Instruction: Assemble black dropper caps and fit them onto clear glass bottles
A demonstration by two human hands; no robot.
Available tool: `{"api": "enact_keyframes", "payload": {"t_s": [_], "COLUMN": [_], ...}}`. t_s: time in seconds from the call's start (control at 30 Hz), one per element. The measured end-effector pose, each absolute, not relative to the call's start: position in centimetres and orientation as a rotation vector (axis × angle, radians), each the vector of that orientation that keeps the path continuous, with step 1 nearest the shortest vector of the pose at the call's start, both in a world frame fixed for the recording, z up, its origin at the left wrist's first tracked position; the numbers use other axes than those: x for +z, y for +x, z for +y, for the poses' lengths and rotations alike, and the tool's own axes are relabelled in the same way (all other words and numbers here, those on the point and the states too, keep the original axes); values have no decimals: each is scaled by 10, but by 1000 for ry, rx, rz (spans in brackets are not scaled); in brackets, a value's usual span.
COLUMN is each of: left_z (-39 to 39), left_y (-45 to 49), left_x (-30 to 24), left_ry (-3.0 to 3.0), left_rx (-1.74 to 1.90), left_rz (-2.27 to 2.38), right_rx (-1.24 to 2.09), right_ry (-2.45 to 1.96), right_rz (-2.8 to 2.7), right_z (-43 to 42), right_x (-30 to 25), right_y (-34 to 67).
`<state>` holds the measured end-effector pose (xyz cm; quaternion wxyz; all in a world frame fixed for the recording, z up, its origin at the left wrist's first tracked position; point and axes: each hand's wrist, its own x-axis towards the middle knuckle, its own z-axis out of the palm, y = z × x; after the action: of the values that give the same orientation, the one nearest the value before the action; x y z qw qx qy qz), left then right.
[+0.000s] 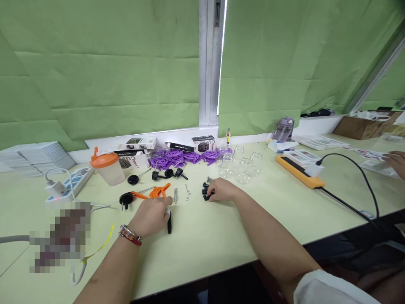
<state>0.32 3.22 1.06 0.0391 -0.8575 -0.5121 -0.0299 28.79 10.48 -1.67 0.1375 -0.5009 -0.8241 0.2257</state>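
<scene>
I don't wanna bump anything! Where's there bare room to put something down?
At the front, between the black stick, the right forearm and the near edge of the table. There's also room between that forearm, the jars and the orange strip. It's crowded at the back, with boxes, purple parts and jars, and beyond the left hand, with orange pieces and screws.

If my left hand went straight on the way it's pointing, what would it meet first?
Your left hand would probably meet the long silver screws first, though depth is unclear.
</scene>
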Motion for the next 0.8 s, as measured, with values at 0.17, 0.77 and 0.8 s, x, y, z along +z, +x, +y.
{"api": "enact_keyframes", "payload": {"t_s": [0.17,0.77,0.8], "left_z": [32,32,32], "left_y": [18,34,34], "left_x": [-1,-15,-14], "left_ry": [-2639,-2966,-2959], "left_rx": [-329,-550,-526], "left_rz": [-1486,-1428,-1417], "right_rx": [724,581,484], "right_ry": [-1392,-1403,-1510], "right_rz": [-2428,-1889,-1911], "right_z": [96,121,128], "right_x": [-13,-25,-27], "right_y": [281,289,297]}}
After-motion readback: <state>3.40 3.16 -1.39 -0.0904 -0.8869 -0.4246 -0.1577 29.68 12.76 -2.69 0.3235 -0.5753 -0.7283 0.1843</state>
